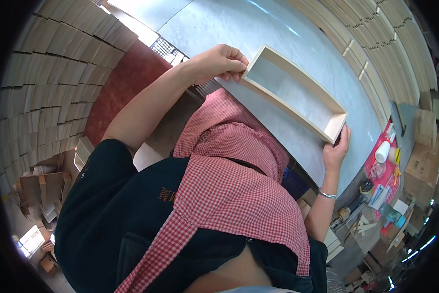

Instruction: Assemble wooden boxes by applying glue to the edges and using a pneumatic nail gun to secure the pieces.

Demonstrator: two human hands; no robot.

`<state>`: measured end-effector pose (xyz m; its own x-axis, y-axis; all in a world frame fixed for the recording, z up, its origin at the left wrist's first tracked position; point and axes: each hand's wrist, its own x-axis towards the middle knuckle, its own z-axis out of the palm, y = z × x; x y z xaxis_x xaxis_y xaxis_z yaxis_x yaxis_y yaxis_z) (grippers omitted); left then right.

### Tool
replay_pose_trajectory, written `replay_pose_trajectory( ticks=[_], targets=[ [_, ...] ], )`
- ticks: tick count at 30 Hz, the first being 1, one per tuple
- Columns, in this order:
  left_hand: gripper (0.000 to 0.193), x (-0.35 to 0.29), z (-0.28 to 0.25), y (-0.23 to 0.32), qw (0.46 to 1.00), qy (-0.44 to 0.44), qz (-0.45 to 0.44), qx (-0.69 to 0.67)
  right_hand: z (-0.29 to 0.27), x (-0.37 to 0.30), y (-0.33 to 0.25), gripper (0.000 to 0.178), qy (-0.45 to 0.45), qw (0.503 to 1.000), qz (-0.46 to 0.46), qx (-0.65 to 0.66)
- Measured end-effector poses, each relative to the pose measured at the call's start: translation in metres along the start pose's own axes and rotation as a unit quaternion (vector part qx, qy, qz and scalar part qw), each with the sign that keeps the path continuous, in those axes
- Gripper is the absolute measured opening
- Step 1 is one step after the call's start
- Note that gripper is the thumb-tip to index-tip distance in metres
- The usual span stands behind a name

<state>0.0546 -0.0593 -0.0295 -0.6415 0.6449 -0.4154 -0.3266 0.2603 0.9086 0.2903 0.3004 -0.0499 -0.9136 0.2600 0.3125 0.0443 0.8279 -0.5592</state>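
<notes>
A long, shallow rectangular frame of pale wood (303, 77) is held slantwise over a grey-white tabletop (205, 29). The tabletop's surface shows through its middle, so no bottom panel is visible. At the frame's left end, my left hand (225, 64) pinches the near corner between thumb and curled fingers. My right hand (338, 147) grips the opposite end from outside, around its near right corner; some of its fingers are hidden behind the wood. Whether the frame touches the tabletop, I cannot tell.
Stacked wooden strips (371, 29) line the table's far right side. Tall stacks of wooden pieces (48, 73) stand at left. On the right, a red surface (383, 168) carries a white roll (382, 152) and small items, near a cardboard box (423, 168).
</notes>
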Motion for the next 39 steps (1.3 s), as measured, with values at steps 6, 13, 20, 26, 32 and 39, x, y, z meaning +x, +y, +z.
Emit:
replay_pose_trajectory(
  ticks=[6,13,20,26,32,39],
  targets=[
    [0.012,0.007,-0.002,0.011,0.997,-0.017,-0.03,0.062,0.0,0.0,0.001,0.065,0.002,1.0,0.003,0.009],
    [0.018,0.008,0.02,0.018,0.883,0.025,0.092,0.46,0.0,-0.002,0.002,0.064,0.01,0.999,0.029,0.03],
    [0.039,-0.016,0.006,-0.003,0.989,0.058,0.076,0.116,0.003,-0.007,0.005,0.038,0.101,0.994,0.041,0.001],
    [0.041,-0.024,0.028,0.013,0.997,0.012,0.081,-0.002,-0.011,-0.03,-0.027,0.024,0.093,0.964,0.166,0.184],
    [0.041,-0.009,0.035,0.027,0.998,-0.009,0.058,0.036,-0.018,-0.038,-0.021,0.028,0.082,0.907,0.221,0.349],
    [0.05,0.006,0.036,0.035,0.999,-0.02,0.004,0.027,-0.035,-0.032,-0.012,0.023,0.039,0.862,0.265,0.43]
  ],
)
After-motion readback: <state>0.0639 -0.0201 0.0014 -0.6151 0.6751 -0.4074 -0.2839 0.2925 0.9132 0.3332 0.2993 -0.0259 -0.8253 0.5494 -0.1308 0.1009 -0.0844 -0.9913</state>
